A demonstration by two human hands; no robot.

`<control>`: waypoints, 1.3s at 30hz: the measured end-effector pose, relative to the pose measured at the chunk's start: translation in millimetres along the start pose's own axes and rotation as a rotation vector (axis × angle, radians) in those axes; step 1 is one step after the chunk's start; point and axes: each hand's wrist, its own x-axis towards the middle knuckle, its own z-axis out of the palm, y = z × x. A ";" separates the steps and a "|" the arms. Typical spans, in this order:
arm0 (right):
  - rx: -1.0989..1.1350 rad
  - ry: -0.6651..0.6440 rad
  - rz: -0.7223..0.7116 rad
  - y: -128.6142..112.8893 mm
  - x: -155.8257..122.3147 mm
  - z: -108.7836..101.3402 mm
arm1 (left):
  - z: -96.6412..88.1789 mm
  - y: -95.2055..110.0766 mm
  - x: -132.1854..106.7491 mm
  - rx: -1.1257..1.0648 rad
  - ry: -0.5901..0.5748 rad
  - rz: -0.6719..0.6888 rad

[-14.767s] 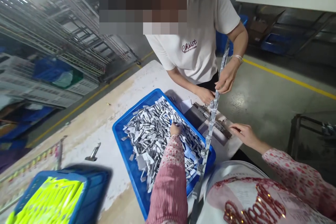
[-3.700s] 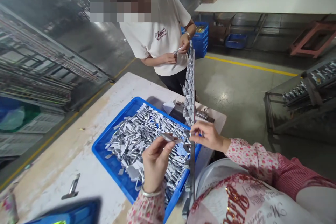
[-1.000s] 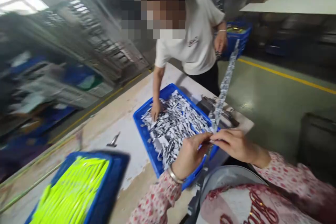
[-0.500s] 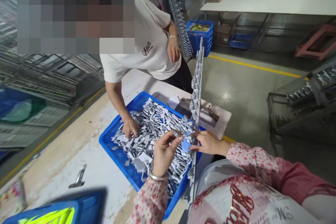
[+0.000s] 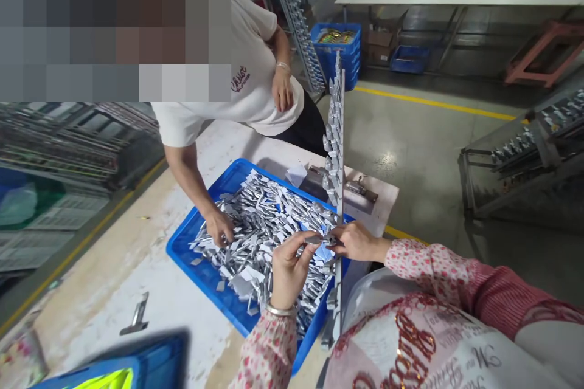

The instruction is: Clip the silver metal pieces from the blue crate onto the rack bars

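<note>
My left hand (image 5: 290, 262) pinches a small flat silver-grey metal piece (image 5: 312, 239) between thumb and fingers. The piece's far end meets an upright metal rack strip (image 5: 340, 194) lined with clips and similar grey pieces. From the strip's right side, my right hand (image 5: 359, 242) closes its thumb and fingers on a clip (image 5: 330, 240) there; the fingertips are partly hidden. Below both hands lies a blue tray (image 5: 205, 279) heaped with loose grey pieces (image 5: 260, 225) and white paper slips. A co-worker's hand (image 5: 219, 228) reaches into the heap's left side.
The tray rests on a worn white table (image 5: 182, 340). A metal T-shaped part (image 5: 135, 316) lies at left, near a blue bin (image 5: 159, 358). Metal fixtures (image 5: 361, 189) sit at the table's far corner. Another rack (image 5: 524, 152) stands at right, beyond the floor.
My left hand has brought the grey piece against the rack strip, beside my right fingers. My right fingers have drawn together on the clip. The view has shifted slightly.
</note>
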 end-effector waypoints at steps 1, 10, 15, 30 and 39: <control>-0.004 -0.004 -0.004 0.0 0.2 -0.8 | 0.8 1.6 0.4 0.020 -0.003 0.017; -0.039 -0.061 -0.018 0.0 -0.7 -7.0 | 2.6 14.8 3.1 0.174 -0.021 0.132; 0.057 -0.051 -0.037 4.6 -4.1 -13.4 | 2.2 -32.4 -2.7 0.188 -0.106 -0.150; 0.384 0.166 -0.017 25.4 -31.6 -24.3 | 107.8 -154.1 -67.0 0.487 -0.625 -0.703; 0.490 0.225 0.054 31.7 -30.8 -29.7 | 105.8 -148.7 -46.0 0.278 -0.612 -0.746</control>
